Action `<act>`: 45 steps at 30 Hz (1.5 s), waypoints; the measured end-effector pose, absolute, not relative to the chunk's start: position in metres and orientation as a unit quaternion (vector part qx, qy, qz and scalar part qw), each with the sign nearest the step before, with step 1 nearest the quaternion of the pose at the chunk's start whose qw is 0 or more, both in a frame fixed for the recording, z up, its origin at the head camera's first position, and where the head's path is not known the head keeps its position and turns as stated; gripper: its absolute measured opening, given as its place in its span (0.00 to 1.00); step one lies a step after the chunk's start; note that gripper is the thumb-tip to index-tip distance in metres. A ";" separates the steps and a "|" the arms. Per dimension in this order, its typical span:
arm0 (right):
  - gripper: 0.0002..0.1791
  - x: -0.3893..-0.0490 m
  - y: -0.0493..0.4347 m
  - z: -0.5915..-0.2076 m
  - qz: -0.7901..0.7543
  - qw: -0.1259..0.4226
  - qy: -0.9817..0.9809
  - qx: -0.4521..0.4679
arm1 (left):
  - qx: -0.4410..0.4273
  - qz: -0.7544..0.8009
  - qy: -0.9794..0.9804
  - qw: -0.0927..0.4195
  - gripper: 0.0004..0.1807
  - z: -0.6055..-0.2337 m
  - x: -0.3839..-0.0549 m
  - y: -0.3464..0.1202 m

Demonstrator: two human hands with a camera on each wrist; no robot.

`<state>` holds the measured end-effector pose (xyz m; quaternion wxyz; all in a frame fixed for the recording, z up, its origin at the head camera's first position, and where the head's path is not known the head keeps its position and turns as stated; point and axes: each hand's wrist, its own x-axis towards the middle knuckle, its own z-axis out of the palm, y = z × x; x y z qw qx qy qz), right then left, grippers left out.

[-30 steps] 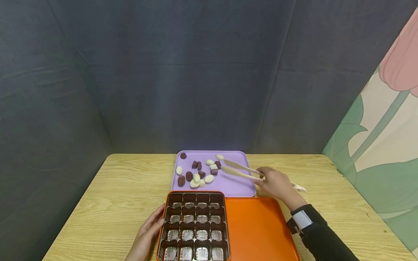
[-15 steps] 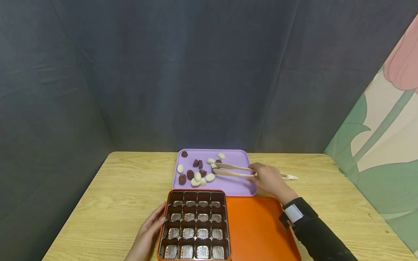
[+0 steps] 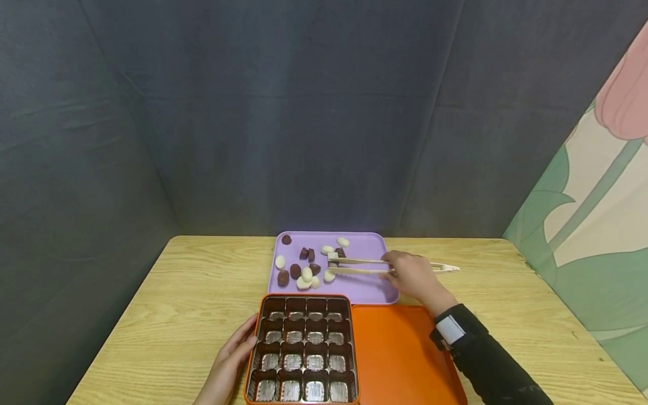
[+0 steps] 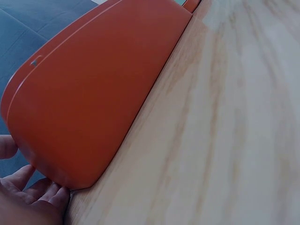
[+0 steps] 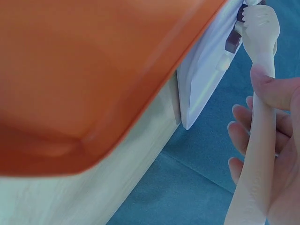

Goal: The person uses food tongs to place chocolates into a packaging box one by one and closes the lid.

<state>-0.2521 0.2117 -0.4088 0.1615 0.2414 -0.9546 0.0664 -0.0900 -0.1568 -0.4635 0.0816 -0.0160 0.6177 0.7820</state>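
Observation:
In the head view my right hand (image 3: 411,275) grips a pair of pale tongs (image 3: 361,270) across the purple tray (image 3: 364,288). The thumb presses one arm in the right wrist view, fingers round the other side. The tong tips straddle a dark chocolate, mostly hidden, beside a white square chocolate (image 3: 332,256); whether they pinch it is unclear. A white oval chocolate (image 3: 329,277) lies just below the lower tip. My left hand (image 3: 229,360) rests against the left wall of the orange box (image 4: 93,93), its fingers touching a corner. The box holds a brown compartment insert (image 3: 302,343).
More dark and white chocolates, such as a brown round one (image 3: 283,277), lie scattered over the tray's left half. An orange lid (image 3: 405,354) lies right of the box. The wooden table (image 3: 167,315) meets a dark cloth backdrop (image 3: 304,124) behind the tray.
My right hand has brought the tongs left and slightly down, from beside the chocolates to around the dark one, and their arms have drawn closer. The left hand stays against the box.

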 end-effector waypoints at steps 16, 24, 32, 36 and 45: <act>0.20 -0.253 0.207 -0.415 0.054 0.150 -0.963 0.217 | -0.019 0.774 0.627 0.082 0.26 -0.465 -0.089 -0.155; 0.20 -0.251 0.207 -0.413 0.055 0.140 -0.968 0.203 | -0.018 0.773 0.630 0.076 0.26 -0.466 -0.089 -0.155; 0.20 -0.246 0.205 -0.410 0.073 0.139 -0.968 0.197 | -0.027 0.770 0.633 0.072 0.26 -0.464 -0.088 -0.155; 0.19 -0.242 0.202 -0.407 0.081 0.155 -0.962 0.208 | -0.025 0.770 0.634 0.073 0.26 -0.464 -0.088 -0.156; 0.17 -0.230 0.185 -0.394 0.098 0.164 -0.958 0.214 | -0.032 0.769 0.635 0.071 0.26 -0.461 -0.089 -0.156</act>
